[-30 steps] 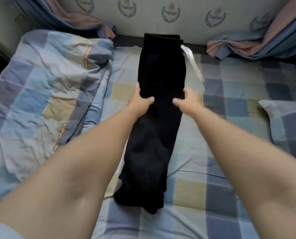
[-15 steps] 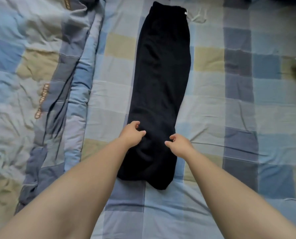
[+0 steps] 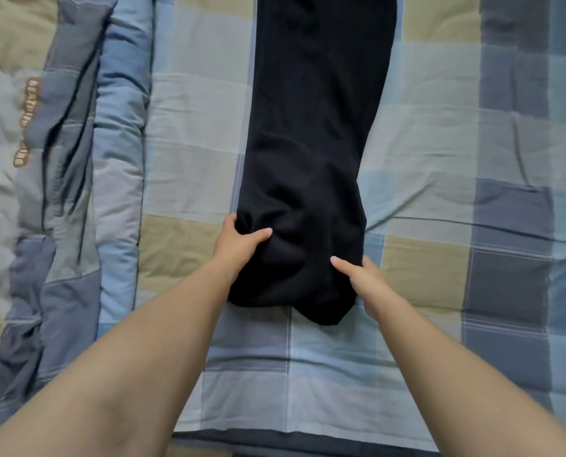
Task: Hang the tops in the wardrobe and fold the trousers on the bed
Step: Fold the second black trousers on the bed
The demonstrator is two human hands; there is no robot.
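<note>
Black trousers (image 3: 314, 133) lie lengthwise on the checked bed sheet (image 3: 439, 153), legs folded together, their hem end nearest me and the waist out of frame at the top. My left hand (image 3: 238, 245) grips the left edge of the leg end, thumb on top of the cloth and fingers tucked under the edge. My right hand (image 3: 360, 275) grips the right edge near the hem, thumb on the cloth and fingers beneath. The fabric bunches slightly between both hands.
A rumpled patchwork duvet (image 3: 60, 159) in blue, grey and tan fills the left side of the bed. The bed's near edge (image 3: 308, 446) runs along the bottom of the view. Bare checked sheet spreads to the right of the trousers.
My hands slid down the trousers from the middle to the hem end and took hold of both edges. My view tilted downward, so the wall and curtains left the frame.
</note>
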